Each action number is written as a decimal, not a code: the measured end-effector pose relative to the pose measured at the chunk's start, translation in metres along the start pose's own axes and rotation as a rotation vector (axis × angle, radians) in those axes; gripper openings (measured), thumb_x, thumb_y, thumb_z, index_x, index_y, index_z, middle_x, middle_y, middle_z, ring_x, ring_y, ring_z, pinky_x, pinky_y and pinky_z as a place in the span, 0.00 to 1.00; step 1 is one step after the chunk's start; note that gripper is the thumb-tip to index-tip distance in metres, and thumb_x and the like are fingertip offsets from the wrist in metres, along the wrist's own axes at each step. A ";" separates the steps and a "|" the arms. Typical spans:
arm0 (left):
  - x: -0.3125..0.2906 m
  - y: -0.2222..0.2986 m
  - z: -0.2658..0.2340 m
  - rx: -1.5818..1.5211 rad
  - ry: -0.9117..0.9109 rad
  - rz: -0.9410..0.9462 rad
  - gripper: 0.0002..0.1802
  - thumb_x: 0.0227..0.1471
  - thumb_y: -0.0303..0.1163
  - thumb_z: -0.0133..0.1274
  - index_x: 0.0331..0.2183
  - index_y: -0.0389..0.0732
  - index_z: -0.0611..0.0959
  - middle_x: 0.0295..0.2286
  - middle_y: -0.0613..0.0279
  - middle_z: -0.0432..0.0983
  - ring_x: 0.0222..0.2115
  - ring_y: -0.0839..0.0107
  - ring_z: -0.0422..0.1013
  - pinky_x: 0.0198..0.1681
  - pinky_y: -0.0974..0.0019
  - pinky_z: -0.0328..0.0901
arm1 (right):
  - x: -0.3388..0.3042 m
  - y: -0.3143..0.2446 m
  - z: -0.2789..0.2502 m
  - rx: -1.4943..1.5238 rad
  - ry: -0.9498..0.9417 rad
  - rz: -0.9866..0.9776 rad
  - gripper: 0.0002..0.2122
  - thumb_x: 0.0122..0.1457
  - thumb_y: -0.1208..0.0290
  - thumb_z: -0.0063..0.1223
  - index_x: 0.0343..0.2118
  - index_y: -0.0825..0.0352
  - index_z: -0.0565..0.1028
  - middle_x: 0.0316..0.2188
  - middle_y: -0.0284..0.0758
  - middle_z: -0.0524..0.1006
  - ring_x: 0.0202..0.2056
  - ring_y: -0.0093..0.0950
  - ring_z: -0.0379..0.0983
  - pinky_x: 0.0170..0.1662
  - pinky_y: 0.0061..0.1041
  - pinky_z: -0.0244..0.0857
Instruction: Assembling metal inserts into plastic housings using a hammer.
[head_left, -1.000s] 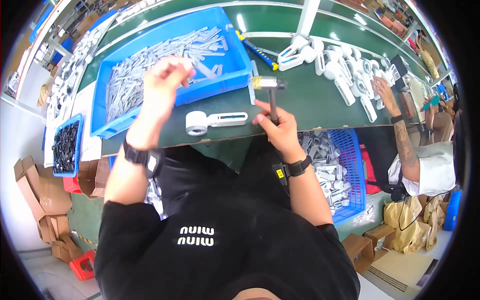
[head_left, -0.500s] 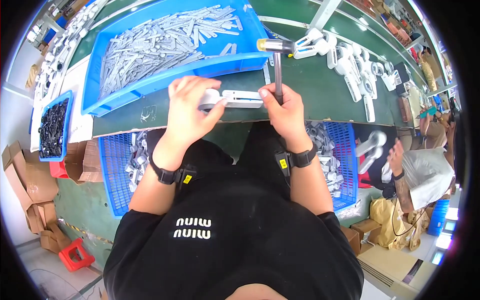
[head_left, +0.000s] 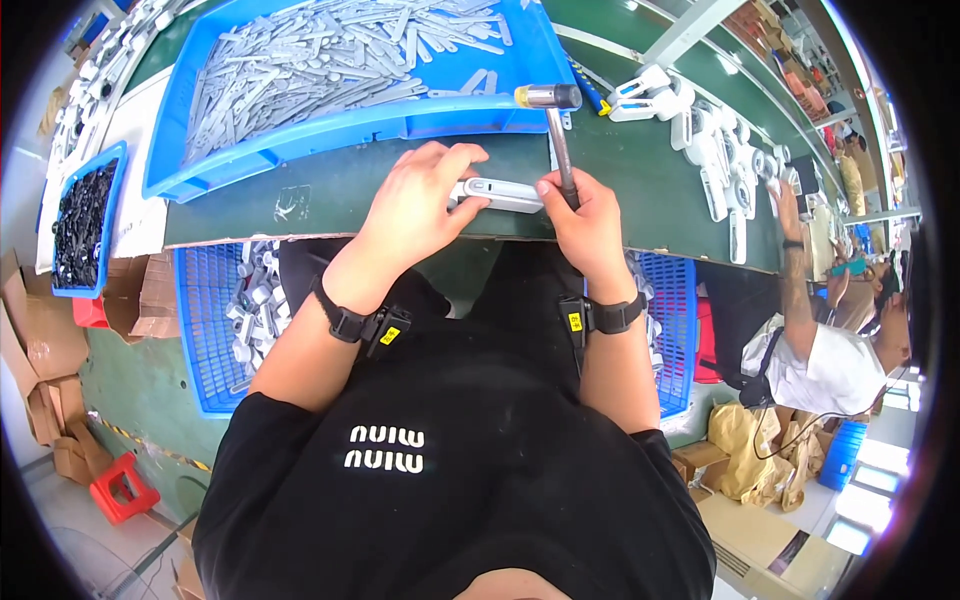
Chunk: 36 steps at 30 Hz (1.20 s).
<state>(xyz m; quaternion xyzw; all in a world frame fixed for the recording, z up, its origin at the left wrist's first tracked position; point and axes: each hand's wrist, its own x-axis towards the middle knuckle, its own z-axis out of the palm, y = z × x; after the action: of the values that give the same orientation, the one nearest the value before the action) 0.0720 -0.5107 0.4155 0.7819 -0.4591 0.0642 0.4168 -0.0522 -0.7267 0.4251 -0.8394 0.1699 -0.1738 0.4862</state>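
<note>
My left hand (head_left: 425, 200) is closed around the left end of a white plastic handle-like part (head_left: 505, 194), with a long grey insert along its upper face. The part lies level above the green workbench (head_left: 330, 205), close to its front edge. My right hand (head_left: 585, 218) grips the shaft of a mallet (head_left: 562, 150), its thumb and fingertips at the part's right end. The mallet stands upright, its head (head_left: 548, 96) away from me, with one yellowish face and one black face. My left fingers hide the part's far left end.
A large blue bin (head_left: 400, 122) of grey strips stands beyond my hands. At left sits a small blue tray (head_left: 68, 285) of black pieces. White parts (head_left: 735, 170) lie piled at right, where a co-worker's arm (head_left: 795, 270) reaches. Blue baskets (head_left: 210, 340) sit below the bench.
The part's slotted face, with a dark gap before, now shows the grey insert lying along it. The co-worker's hand has gone from a white part below the bench edge up to the pile.
</note>
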 end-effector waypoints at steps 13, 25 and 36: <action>-0.004 -0.007 0.014 0.069 0.138 0.136 0.09 0.50 0.32 0.73 0.34 0.42 0.90 0.33 0.64 0.88 0.39 0.59 0.80 0.45 0.56 0.72 | -0.006 -0.012 0.006 -0.223 0.036 -0.074 0.07 0.70 0.70 0.62 0.41 0.69 0.82 0.23 0.45 0.79 0.24 0.38 0.77 0.32 0.35 0.68; -0.003 0.010 0.017 0.269 0.182 0.157 0.08 0.54 0.36 0.69 0.35 0.44 0.90 0.36 0.65 0.85 0.41 0.61 0.80 0.52 0.54 0.70 | -0.009 -0.003 0.009 -0.275 0.022 -0.087 0.09 0.71 0.68 0.61 0.40 0.69 0.83 0.26 0.50 0.80 0.29 0.53 0.79 0.33 0.42 0.70; 0.005 0.017 0.030 0.295 0.096 0.268 0.07 0.53 0.31 0.67 0.35 0.40 0.90 0.36 0.62 0.86 0.39 0.62 0.84 0.53 0.55 0.77 | -0.009 0.004 0.007 -0.253 0.023 -0.097 0.09 0.71 0.67 0.60 0.46 0.68 0.83 0.27 0.47 0.82 0.29 0.45 0.81 0.34 0.38 0.72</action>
<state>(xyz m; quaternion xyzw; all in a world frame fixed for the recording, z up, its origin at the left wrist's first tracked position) 0.0537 -0.5393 0.4085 0.7625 -0.5242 0.2226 0.3069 -0.0573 -0.7196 0.4172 -0.8991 0.1555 -0.1839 0.3655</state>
